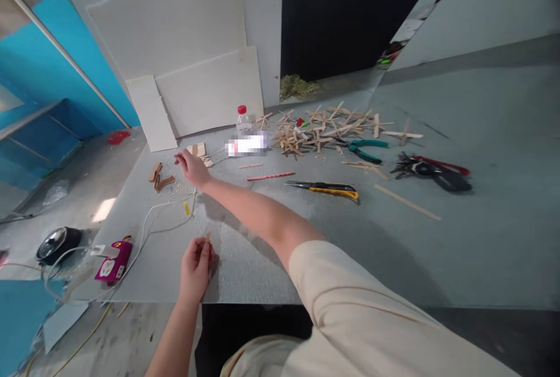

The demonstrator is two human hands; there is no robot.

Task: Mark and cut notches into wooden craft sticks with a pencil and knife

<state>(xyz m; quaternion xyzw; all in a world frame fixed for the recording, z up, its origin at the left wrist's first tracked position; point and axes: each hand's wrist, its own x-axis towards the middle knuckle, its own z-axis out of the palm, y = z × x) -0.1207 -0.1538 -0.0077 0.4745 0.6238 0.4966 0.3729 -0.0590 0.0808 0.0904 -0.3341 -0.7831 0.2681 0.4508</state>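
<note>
My left hand (196,266) rests low over the near part of the table, its fingers closed on a small piece of wooden stick (207,237) whose tip shows above the thumb. My right hand (192,168) is stretched across to the far left, fingers bent together; whatever lies in them is too small to make out. Just behind it is a pile of flat wooden sticks (199,149). Left of that hand are brown wooden pieces (156,173), with light crumbs scattered nearby.
A utility knife (332,188), a red striped stick (271,177), green-handled pliers (365,146) and crossed-stick pieces (297,138) lie to the right. Behind stands a red-capped bottle (242,120). A white cable (146,219) runs past a magenta power socket (114,261) at the left edge.
</note>
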